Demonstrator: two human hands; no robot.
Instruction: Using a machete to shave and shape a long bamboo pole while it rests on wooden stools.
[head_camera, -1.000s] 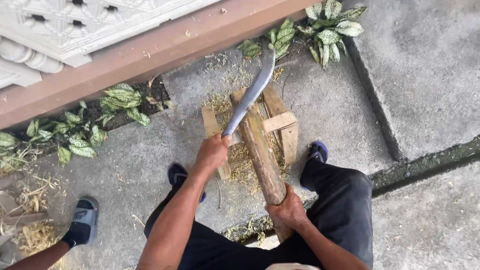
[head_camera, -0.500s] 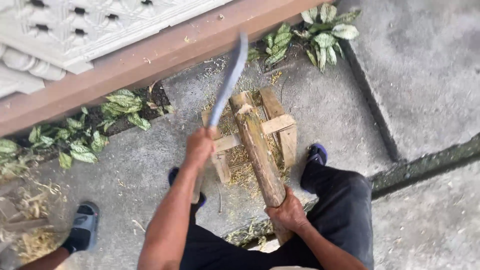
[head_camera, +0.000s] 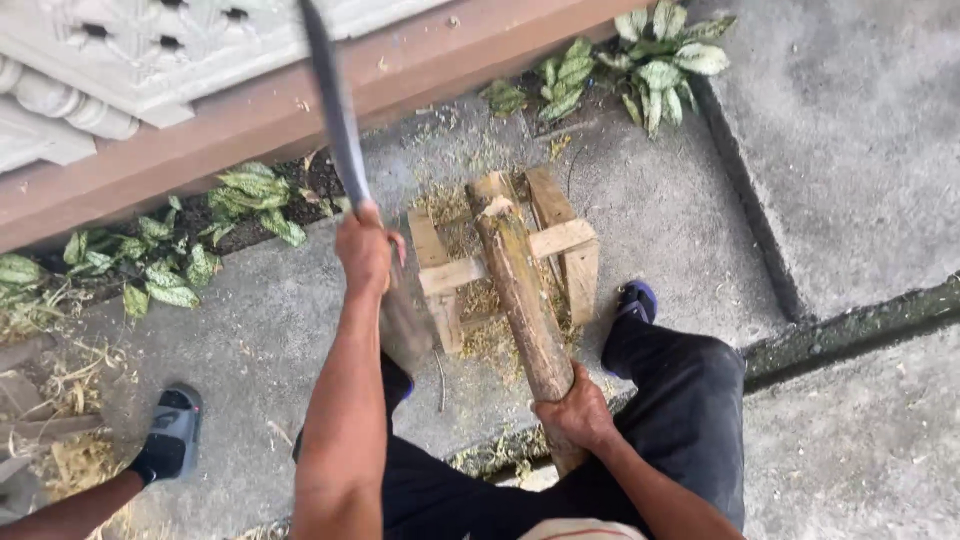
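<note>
The left grip (head_camera: 365, 250) is closed fully around the handle of a long curved blade (head_camera: 335, 110), which is now held raised almost upright, its tip cut off by the top edge of the view. One second earlier the blade was laid low across the top of the log; half a second earlier it was lifted partway. The blade is thus judged to be drawn back between strokes, well apart from the wood.

The right grip (head_camera: 578, 412) is wrapped tightly about the lower end of the log (head_camera: 520, 290), which is kept where it was, slanted, with its hacked upper end resting on a small wooden frame (head_camera: 565, 240). Pale chips and shavings (head_camera: 490, 335) are scattered on the concrete floor (head_camera: 250, 330) under and around the frame.

The person's dark trousers (head_camera: 690, 400) and a blue shoe (head_camera: 635, 300) are seen beside the frame. Farther out, leafy plants (head_camera: 650, 55) are set along a reddish ledge (head_camera: 200, 125), and another person's sandalled foot (head_camera: 170, 430) is seen at the lower left.
</note>
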